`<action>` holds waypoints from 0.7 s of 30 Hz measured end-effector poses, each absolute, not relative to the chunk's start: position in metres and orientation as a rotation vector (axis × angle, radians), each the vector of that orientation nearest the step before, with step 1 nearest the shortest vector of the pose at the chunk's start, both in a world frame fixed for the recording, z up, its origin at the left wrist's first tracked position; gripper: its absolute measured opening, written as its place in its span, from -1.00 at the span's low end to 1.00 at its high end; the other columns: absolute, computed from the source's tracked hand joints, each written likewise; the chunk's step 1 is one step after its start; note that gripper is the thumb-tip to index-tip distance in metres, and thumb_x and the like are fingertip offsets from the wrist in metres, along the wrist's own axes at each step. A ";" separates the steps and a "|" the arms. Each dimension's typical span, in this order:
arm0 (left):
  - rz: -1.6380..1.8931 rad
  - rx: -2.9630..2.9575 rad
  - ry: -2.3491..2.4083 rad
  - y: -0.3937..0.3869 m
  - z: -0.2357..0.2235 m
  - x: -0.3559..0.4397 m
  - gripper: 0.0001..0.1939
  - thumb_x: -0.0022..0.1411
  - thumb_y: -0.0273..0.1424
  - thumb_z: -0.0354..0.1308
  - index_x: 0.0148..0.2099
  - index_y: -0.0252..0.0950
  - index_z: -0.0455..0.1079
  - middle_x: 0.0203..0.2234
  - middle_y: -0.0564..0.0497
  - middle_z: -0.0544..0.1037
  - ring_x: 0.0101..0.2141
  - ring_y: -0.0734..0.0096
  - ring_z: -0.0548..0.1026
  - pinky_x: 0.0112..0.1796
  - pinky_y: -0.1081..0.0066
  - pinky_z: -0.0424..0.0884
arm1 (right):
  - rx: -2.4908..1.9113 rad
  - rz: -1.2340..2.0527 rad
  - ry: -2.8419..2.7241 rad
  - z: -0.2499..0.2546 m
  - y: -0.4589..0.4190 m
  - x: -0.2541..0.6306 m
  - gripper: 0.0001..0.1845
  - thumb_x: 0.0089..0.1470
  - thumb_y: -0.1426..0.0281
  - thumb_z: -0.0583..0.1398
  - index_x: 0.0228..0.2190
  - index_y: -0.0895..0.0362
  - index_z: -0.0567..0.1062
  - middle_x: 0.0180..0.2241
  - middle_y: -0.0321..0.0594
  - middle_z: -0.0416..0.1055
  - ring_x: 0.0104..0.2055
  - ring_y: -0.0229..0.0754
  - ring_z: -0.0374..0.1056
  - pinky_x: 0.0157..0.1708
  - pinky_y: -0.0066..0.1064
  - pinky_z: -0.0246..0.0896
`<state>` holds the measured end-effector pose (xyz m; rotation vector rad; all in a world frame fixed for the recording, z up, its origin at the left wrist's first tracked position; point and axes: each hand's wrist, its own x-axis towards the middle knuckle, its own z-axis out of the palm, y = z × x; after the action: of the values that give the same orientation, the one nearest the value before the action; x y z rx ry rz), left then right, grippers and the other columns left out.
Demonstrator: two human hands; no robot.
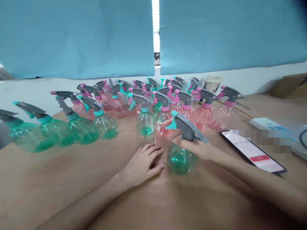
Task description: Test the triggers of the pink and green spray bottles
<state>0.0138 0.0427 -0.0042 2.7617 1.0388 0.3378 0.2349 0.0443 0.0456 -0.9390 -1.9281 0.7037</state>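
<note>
My right hand (pixel 195 147) is wrapped round the neck of a green spray bottle (pixel 181 161) with a grey head and a turquoise nozzle and trigger. This bottle is slightly tilted, and I cannot tell whether its base touches the table. Flat on the wood, just left of it, rests my left hand (pixel 146 163), fingers stretched out and holding nothing. Beyond the hands stand a clear-green spray bottle (pixel 145 123) and a pink spray bottle (pixel 161 125), the latter partly hidden by the held one.
Several pink and green spray bottles crowd the back of the table (pixel 72 179); a green row (pixel 82 132) stands at left. On the right lie a lit phone (pixel 251 153), a white power strip (pixel 266 123) and a cardboard box (pixel 291 85). A paper cup (pixel 212 83) stands behind.
</note>
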 end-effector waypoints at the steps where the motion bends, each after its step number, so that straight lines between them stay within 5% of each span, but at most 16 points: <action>1: 0.334 2.763 1.043 0.043 -0.004 0.014 -0.49 0.28 -0.18 0.02 0.22 -0.23 0.13 0.13 -0.06 0.28 0.14 0.16 0.14 0.08 0.16 0.13 | -0.932 0.731 -1.916 0.046 0.044 0.235 -0.50 -0.10 0.50 0.07 -0.06 -0.03 0.31 -0.25 -0.31 0.44 -0.47 -0.24 0.34 -0.38 -0.37 0.33; 7: 0.329 2.763 1.050 0.043 -0.003 0.014 -0.49 0.28 -0.18 0.02 0.22 -0.24 0.13 0.14 -0.05 0.27 0.15 0.18 0.13 0.08 0.19 0.13 | -0.947 0.751 -1.906 0.047 0.044 0.235 -0.47 -0.10 0.51 0.08 -0.03 -0.02 0.30 -0.29 -0.32 0.46 -0.40 -0.19 0.38 -0.35 -0.34 0.33; 16: 0.329 2.766 1.041 0.043 -0.004 0.014 -0.50 0.28 -0.18 0.02 0.21 -0.23 0.14 0.14 -0.06 0.27 0.14 0.15 0.13 0.08 0.17 0.13 | -0.869 0.752 -1.897 0.042 0.048 0.236 -0.41 -0.11 0.51 0.09 0.02 -0.02 0.28 -0.11 -0.27 0.42 -0.13 -0.12 0.39 -0.17 -0.33 0.34; 21: 0.323 2.760 1.045 0.043 -0.004 0.014 -0.50 0.28 -0.18 0.02 0.22 -0.22 0.14 0.13 -0.04 0.27 0.15 0.16 0.14 0.08 0.17 0.13 | -0.904 0.773 -1.888 0.042 0.047 0.235 -0.42 -0.10 0.51 0.08 0.01 -0.05 0.29 -0.12 -0.29 0.43 -0.19 -0.12 0.41 -0.20 -0.32 0.37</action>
<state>0.0136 0.0426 -0.0039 2.7602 1.0454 0.3230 0.2353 0.0471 0.0424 -0.9036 -1.8885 0.7728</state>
